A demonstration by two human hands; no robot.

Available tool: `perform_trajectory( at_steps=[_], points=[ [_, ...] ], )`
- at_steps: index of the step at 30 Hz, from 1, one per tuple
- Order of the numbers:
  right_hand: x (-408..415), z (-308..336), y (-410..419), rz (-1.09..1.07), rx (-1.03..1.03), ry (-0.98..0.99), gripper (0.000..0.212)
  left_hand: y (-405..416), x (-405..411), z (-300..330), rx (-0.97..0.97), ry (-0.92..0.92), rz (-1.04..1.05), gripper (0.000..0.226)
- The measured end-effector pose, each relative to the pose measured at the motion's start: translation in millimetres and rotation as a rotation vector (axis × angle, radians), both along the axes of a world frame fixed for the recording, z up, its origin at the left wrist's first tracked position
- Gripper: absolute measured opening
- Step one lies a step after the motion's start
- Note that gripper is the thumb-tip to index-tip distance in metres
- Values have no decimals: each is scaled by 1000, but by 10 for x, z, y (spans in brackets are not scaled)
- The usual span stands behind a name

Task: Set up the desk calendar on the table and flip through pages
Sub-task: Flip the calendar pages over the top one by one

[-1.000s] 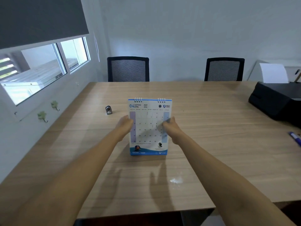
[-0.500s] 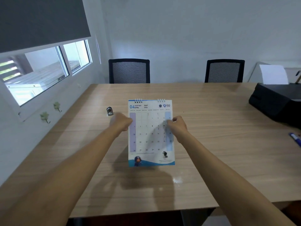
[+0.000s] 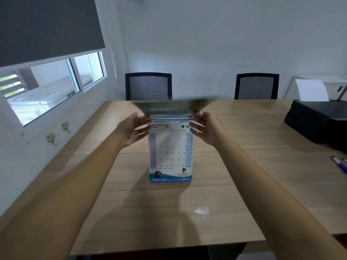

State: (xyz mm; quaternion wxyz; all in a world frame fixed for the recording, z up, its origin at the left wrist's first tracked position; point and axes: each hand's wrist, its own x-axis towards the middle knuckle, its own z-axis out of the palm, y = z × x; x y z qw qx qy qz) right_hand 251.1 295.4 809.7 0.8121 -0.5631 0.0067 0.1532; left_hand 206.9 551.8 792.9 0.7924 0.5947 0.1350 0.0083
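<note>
A spiral-bound desk calendar stands upright on the wooden table, its front page showing month 5, May. One blurred calendar page swings up and over the spiral binding. My left hand is at the top left corner of the calendar and my right hand is at the top right corner. The fingers of both hands are spread, with the fingertips by the lower edge of the swinging page. Blur hides whether any fingertip still pinches that page.
A black printer with white paper sits at the table's right side. Pens lie near the right edge. Two black mesh chairs stand behind the far edge. A wall with a window and hooks runs along the left.
The April page, held by its sides, was lifted and has swung over the top, and May now shows. Both hands rose from the page's middle to the top corners and their fingers opened.
</note>
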Motion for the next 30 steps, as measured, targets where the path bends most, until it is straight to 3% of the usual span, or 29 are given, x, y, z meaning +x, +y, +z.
perform_trajectory(
  at_steps=[2,6,9,11,19,24,27,30],
  points=[
    [42,35,136,-37,-211,-139,28,-36,93,32,180,-30,42,38],
    [107,-96,297,-66,-741,-474,45,-180,223,48,766,-42,124,45],
    [172,-227,344,-4,-1094,-536,53,-188,275,-22,1221,-129,7,41],
    [203,-310,365,49,-1223,-534,58,-162,298,-85,1323,-143,-36,45],
    [288,-470,324,47,-1353,-629,60,-125,336,-215,1385,-119,-53,59],
    [168,-590,269,-114,-975,-549,64,-191,269,-402,1218,-100,96,69],
    [83,-730,238,-140,-756,-329,65,-248,200,-546,991,56,145,76],
    [7,-797,251,-30,-625,-136,52,-322,167,-631,855,190,39,63]
  ],
)
